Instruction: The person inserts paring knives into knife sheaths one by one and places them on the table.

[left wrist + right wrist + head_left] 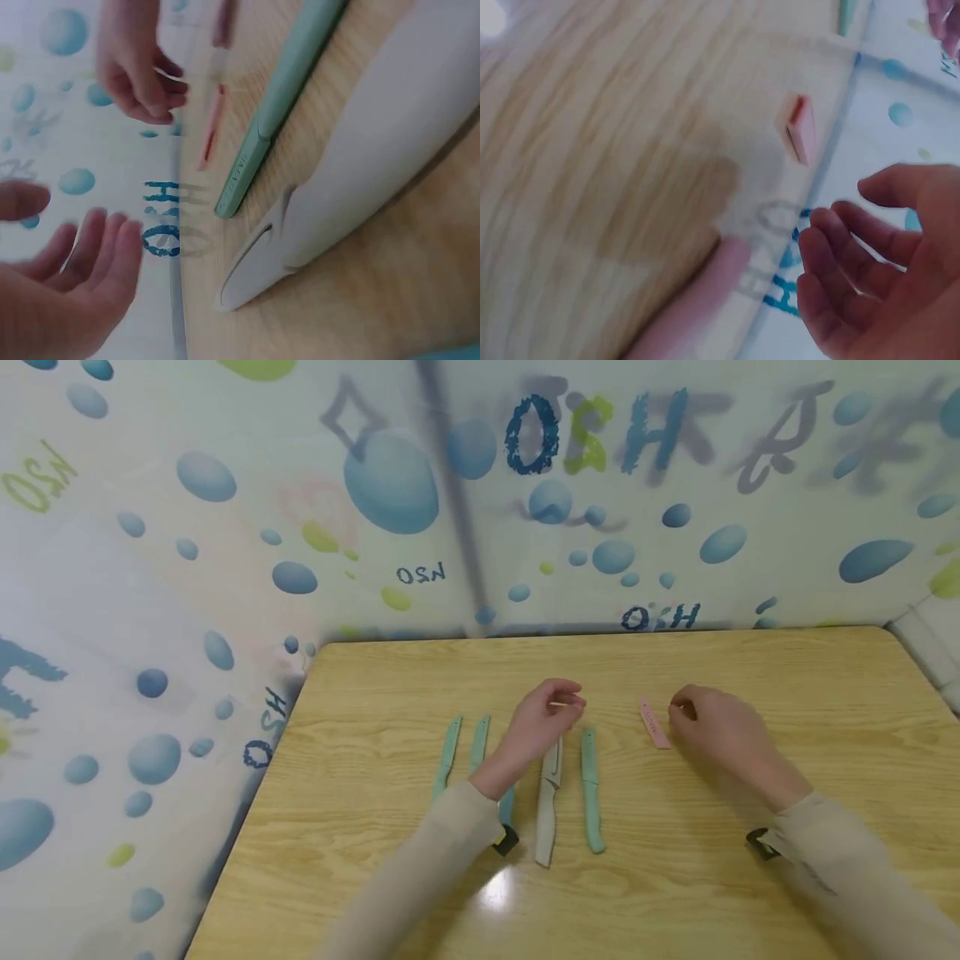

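My left hand (543, 718) hovers with loosely bent fingers over the far end of a beige sheathed knife (547, 818). Right of that knife lies a green sheathed knife (592, 802). A flat pink knife sheath (654, 724) rests on the table between the hands. Just beside it is my right hand (723, 739), its fingers relaxed and apart in the right wrist view, with nothing between them. In that view a blurred, rounded pink piece (690, 307), perhaps a handle, lies on the table; the right hand or arm seems to hide it from the head view.
Two more green knives (450, 747) (481, 739) and a blue handle (507, 807) lie at the left, partly covered by the left forearm. The wooden table (360, 710) meets a patterned wall covering (495, 543) at its back edge.
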